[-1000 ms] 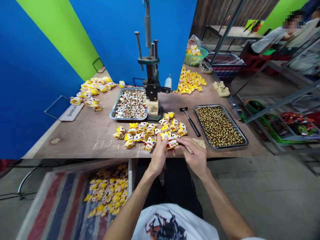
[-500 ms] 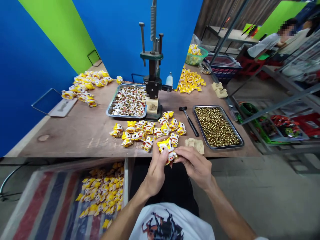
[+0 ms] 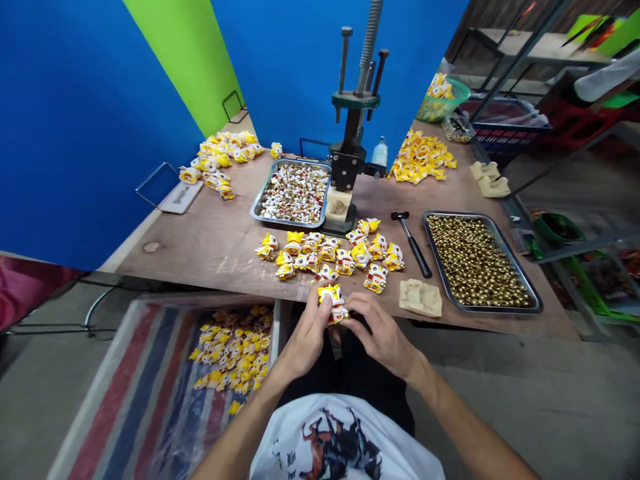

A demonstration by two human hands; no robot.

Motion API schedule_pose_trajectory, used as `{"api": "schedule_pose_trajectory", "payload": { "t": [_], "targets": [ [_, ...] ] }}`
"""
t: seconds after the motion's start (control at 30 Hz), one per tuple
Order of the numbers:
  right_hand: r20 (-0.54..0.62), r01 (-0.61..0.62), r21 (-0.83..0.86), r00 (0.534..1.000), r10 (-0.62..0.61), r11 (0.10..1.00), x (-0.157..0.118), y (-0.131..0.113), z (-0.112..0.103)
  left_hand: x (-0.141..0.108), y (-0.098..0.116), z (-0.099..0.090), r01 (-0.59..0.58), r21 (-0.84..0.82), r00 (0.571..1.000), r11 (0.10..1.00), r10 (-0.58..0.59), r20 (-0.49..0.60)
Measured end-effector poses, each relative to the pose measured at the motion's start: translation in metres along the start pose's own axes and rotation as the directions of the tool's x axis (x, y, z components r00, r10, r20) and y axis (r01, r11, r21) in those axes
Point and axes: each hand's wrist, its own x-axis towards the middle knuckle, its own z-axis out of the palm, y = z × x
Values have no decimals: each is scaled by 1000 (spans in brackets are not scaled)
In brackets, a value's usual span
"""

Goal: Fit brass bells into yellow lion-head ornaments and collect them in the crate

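My left hand [image 3: 303, 343] is closed around a small yellow-and-white lion figurine [image 3: 332, 305] with a red mouth, thumb on its front. Against the figurine's right side my right hand [image 3: 387, 339] has its fingers curled, thumb and fingertips together near a small gold spot low on it. Whether a loose gold ball sits between those fingertips is too small to tell. Just beyond my hands lies a group of similar figurines [image 3: 345, 261] on the wooden table [image 3: 210, 250]. A beige moulded block [image 3: 421, 298] rests at the table's front edge, right of my hands.
A hand press [image 3: 349, 170] stands behind the figurines. Left of it is a tray of small white-and-gold parts [image 3: 295, 192]. To the right lie a hammer [image 3: 413, 245] and a tray of gold balls [image 3: 477, 260]. Yellow parts [image 3: 423, 157] are heaped behind. A lined bin [image 3: 143, 373] holds more figurines below.
The view has swung left, so the table appears shifted right. Both hands still hold the figurine over my lap, now slightly apart from the group on the table.
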Motion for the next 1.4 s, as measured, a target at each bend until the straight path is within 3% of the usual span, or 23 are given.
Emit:
{"api": "schedule_pose_trajectory", "payload": {
  "t": [0.07, 0.1, 0.17, 0.23, 0.33, 0.43, 0.6, 0.77, 0.9, 1.07, 1.2, 1.4],
  "targets": [
    [-20, -69, 3, 997, 69, 998, 6, 12, -14, 8, 12, -28, -98, 267, 991, 959, 118, -60],
    [-50, -124, -15, 991, 123, 992, 7, 19, -25, 12, 19, -45, -143, 430, 974, 892, 204, -99],
    [-115, -256, -72, 962, 247, 964, 5, 32, -52, 19, 29, -78, -155, 701, 916, 696, 367, -161],
    [-153, -369, -117, 924, 351, 922, -5, 41, -79, 24, 30, -102, -92, 861, 895, 501, 420, -149],
    [-106, -414, -174, 910, 401, 894, -27, 44, -94, 27, 11, -105, -75, 950, 924, 303, 380, -49],
    [-79, -377, -271, 926, 370, 886, -44, 47, -75, 36, -11, -79, -83, 977, 927, 196, 375, 3],
    [-174, -426, -336, 904, 390, 840, -38, 62, -31, 62, -13, -40, 59, 979, 948, 197, 295, -117],
    [-144, -442, -379, 896, 419, 813, -6, 71, -14, 74, -3, -31, 147, 973, 961, 179, 208, -184],
    [-162, -522, -407, 849, 503, 750, 15, 86, -1, 82, 0, -26, 146, 962, 967, 231, 172, -188],
    [-14, -593, -370, 773, 634, 715, 32, 101, -12, 90, -1, -29, 94, 964, 979, 250, 150, -135],
    [103, -573, -282, 779, 618, 769, 42, 107, -27, 90, -5, -36, -27, 978, 986, 206, 169, -8],
    [75, -580, -85, 807, 586, 810, 44, 110, -27, 80, -15, -34, -87, 962, 950, 260, 313, 1]
  ]
}}
